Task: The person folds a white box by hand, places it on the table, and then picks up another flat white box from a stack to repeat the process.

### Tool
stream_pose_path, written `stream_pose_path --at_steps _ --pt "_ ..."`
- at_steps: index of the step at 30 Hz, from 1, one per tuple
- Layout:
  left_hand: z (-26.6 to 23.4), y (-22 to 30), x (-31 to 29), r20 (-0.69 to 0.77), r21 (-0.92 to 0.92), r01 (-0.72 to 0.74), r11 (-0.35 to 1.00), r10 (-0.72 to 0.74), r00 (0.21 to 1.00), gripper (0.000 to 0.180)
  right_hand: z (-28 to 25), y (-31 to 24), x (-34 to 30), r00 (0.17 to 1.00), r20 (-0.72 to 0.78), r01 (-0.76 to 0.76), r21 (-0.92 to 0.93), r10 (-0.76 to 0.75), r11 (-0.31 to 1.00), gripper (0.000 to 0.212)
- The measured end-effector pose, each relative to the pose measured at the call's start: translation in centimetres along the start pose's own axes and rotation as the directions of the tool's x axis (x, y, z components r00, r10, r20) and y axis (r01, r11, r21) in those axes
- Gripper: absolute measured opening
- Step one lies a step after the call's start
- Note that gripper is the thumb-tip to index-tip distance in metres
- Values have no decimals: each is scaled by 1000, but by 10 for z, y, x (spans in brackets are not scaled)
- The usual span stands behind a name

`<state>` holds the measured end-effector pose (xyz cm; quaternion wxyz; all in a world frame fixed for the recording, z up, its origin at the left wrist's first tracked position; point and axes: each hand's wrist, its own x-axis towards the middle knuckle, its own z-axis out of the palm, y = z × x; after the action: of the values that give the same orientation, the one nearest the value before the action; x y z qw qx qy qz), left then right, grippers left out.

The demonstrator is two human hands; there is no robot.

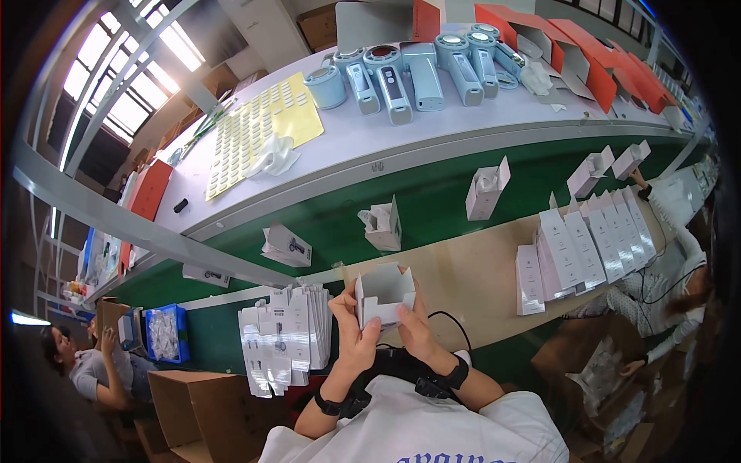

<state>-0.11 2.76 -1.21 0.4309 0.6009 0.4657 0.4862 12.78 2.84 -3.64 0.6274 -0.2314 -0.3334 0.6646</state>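
Between both hands I hold a small white carton (386,289) in front of my chest, its open end and raised flaps showing. My left hand (355,332) grips its left side, with the thumb at the lower edge. Gripping the other side is my right hand (417,328), its thumb near the front flap. The inside looks pale, and I make out nothing in it. To the left of my left hand lies a stack of flattened white cartons (285,336). Beyond my hands, on the green surface, stands an open white carton (382,225) with clear plastic in it.
Light-blue handheld devices (394,92) and a yellow sheet of pale pieces (309,127) lie on the raised shelf. Closed-up white cartons (571,251) stand in a row at right, near a co-worker's arm (679,332). A brown box (204,417) sits lower left, near a blue bin (184,332).
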Motion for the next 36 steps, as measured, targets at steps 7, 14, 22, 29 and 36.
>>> stream_pose_path --at_steps 7,14,22,29,36 --pt "7 -5 1 -50 -64 -10 998 7 999 47 4 6 1 985 -170 -50 -40 42 998 57" --pt "6 3 3 -44 -111 17 994 -22 999 54 10 0 1 984 -176 -15 -61 4 998 54" --pt "0 25 15 16 -115 45 992 -43 999 58 10 3 -1 989 -149 -1 -39 -5 999 53" --pt "-19 17 18 197 -370 82 925 -8 980 52 10 0 2 995 -97 17 -106 -28 994 50" --pt "-21 -1 15 222 -489 123 864 -13 975 45 8 0 2 992 -75 84 -185 -99 979 46"
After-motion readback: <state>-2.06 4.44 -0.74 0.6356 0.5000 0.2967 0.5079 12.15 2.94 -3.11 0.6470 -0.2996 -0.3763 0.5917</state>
